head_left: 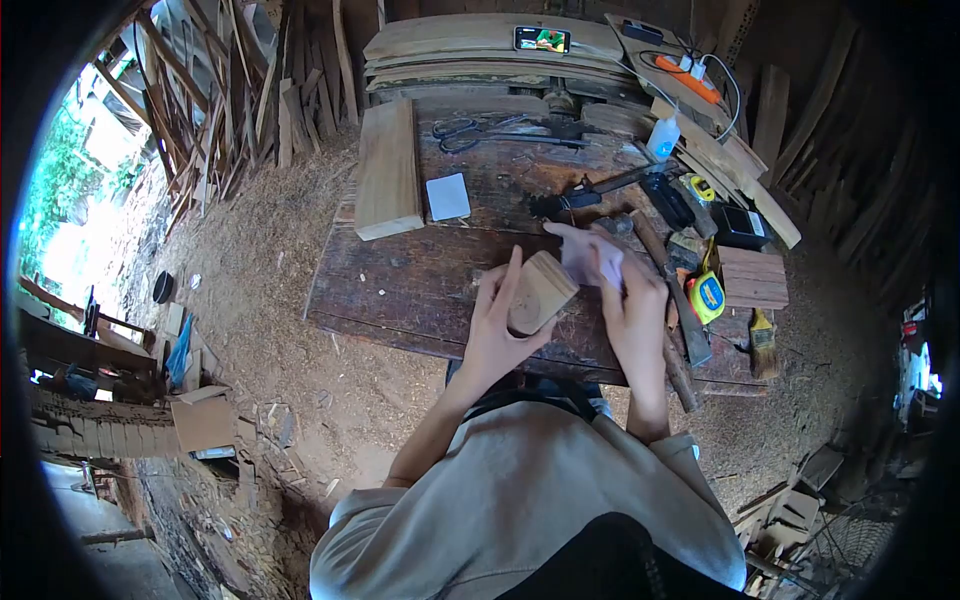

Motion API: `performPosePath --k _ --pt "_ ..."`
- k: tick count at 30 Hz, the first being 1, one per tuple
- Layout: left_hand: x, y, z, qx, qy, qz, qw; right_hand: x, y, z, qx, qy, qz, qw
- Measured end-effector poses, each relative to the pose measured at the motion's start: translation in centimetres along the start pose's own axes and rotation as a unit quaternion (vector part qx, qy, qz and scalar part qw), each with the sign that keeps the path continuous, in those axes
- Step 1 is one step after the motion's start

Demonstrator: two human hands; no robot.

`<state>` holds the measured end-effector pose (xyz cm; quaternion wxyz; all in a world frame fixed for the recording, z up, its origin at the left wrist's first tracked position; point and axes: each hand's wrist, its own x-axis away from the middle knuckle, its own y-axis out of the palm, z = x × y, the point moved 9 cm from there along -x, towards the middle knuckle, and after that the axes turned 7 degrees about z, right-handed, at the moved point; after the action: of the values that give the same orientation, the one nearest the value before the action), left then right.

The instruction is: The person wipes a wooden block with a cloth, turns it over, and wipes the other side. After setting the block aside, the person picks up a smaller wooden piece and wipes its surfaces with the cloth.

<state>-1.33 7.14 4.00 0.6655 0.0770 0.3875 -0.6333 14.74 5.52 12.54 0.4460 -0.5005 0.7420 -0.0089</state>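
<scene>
My left hand (492,328) grips a small wooden block (545,290) from its left and near sides, fingers wrapped round it above the table's front part. To the right, my right hand (636,308) pinches a thin, pale lilac sheet (578,252), crumpled and soft-looking. The sheet's near edge comes close to the block's upper right corner. A white square sheet (448,197) lies flat on the dark wooden table (400,290), beyond my left hand. Nearest my right hand on the table are a wooden-handled chisel (690,335) and a yellow tape measure (706,298).
A thick plank (388,172) lies at the table's left. Scissors (458,135), a glue bottle (663,137), a reddish wood block (752,277) and a brush (763,345) lie around. Behind are stacked boards (450,50) with a phone (542,40) and an orange power strip (688,78).
</scene>
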Motion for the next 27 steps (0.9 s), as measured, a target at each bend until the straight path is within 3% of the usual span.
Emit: performPosePath --k 3,7,9,11,17,23,27 --pt "0.3 1.3 0.1 -0.035 -0.009 -0.043 0.998 1.4 -1.0 1.9 0.049 0.02 -0.012 0.999" --pt "0.3 2.2 0.0 -0.041 -0.001 -0.072 0.997 2.7 0.7 3.2 0.075 -0.055 -0.056 0.994" --pt "0.4 2.4 -0.9 0.016 -0.048 -0.081 0.995 4.5 2.7 3.6 0.091 -0.095 -0.097 0.987" --pt "0.6 1.9 -1.3 0.03 -0.06 -0.069 0.995 7.0 5.1 4.4 0.034 -0.046 -0.178 0.982" --pt "1.9 -0.2 -3.3 0.033 -0.156 -0.069 0.985 7.1 5.7 5.0 0.01 -0.009 -0.177 0.984" --pt "1.8 1.2 -4.2 0.09 -0.15 -0.088 0.981 8.1 9.6 0.8 0.108 -0.127 -0.171 0.971" --pt "2.0 0.6 -5.0 0.092 -0.166 -0.052 0.98 8.2 10.2 -1.5 0.057 -0.198 -0.185 0.961"
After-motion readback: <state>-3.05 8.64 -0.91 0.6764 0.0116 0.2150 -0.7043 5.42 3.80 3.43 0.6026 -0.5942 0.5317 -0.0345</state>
